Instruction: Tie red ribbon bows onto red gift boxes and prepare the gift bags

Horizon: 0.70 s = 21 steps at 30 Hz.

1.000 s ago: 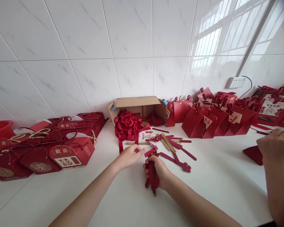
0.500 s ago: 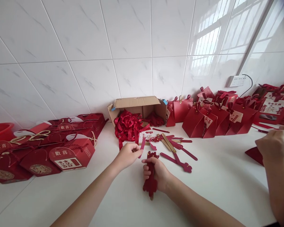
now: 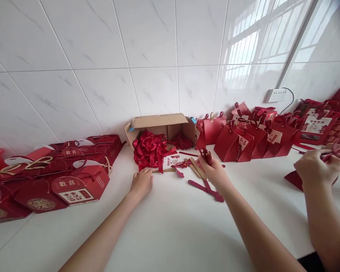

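Note:
My left hand (image 3: 141, 183) lies on the white counter (image 3: 170, 230), knuckles up and fingers curled down at a gold strip beside the red ribbon heap (image 3: 150, 151). My right hand (image 3: 214, 172) is closed around a bundle of dark red paper strips (image 3: 206, 155), held up over the loose strips (image 3: 206, 189) scattered on the counter. A small printed card (image 3: 172, 161) lies between the two hands.
An open cardboard box (image 3: 158, 126) spills ribbon at the wall. Flat red gift boxes (image 3: 73, 181) are piled at the left, folded red bags (image 3: 243, 141) stand at the right. Another person's hands (image 3: 317, 168) work a red ribbon at the far right.
My right hand carried the strip bundle away from me, up and to the right. My left hand moved left to the counter beside the ribbon heap. The view drifted right.

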Motion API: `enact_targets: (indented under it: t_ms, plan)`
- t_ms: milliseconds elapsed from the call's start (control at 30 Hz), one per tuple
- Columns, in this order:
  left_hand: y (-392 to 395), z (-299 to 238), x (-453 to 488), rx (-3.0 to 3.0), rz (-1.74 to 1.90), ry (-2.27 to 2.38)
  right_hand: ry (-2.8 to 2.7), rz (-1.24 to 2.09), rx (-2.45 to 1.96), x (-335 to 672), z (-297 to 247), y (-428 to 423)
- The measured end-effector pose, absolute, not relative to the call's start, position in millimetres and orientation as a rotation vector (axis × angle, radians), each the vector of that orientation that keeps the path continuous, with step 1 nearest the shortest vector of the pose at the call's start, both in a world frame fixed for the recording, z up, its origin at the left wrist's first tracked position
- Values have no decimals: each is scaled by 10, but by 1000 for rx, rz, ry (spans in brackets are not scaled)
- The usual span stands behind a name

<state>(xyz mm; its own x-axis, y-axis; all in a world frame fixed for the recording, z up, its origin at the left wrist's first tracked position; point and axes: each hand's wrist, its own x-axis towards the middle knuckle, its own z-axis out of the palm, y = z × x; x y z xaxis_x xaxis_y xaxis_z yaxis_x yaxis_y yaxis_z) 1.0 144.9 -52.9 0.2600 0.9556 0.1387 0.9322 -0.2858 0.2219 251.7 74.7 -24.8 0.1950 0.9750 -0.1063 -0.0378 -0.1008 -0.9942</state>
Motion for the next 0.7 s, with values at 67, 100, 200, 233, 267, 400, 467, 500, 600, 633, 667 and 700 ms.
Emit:
enact_targets:
  t_ms: [67,100,200,233,267,400,467,500,600,633,667,700]
  plan:
    - [1455,-533,-10,2443,321,1829,-1196,951,-1489,2686,-259,729]
    - [1443,-512,-8,2451,293,1832,-1282,907,-1561,2734,-294,715]
    - [1373,-396,18,2442,181,1832,-1432,889,-1716,2761,-462,694]
    - [1342,-354,26,2425,133,1832,-1462,882,-1753,2748,-516,697]
    - [1306,-316,32,2399,81,1828,-1482,876,-1780,2731,-562,702]
    - [1111,-238,68,2270,-118,1718,-1490,909,-1805,2670,-656,702]
    - [1003,-245,121,2225,-160,1615,-1446,959,-1786,2631,-676,671]
    - [956,-257,160,2211,-154,1566,-1410,990,-1770,2604,-682,651]
    - [856,-302,308,2188,-29,1467,-1258,1100,-1702,2487,-676,593]
    - [833,-315,360,2184,35,1447,-1199,1147,-1670,2439,-663,579]
    - [812,-327,408,2182,101,1426,-1140,1201,-1629,2389,-645,566]
    - [790,-335,454,2182,160,1398,-1085,1264,-1582,2337,-624,555]
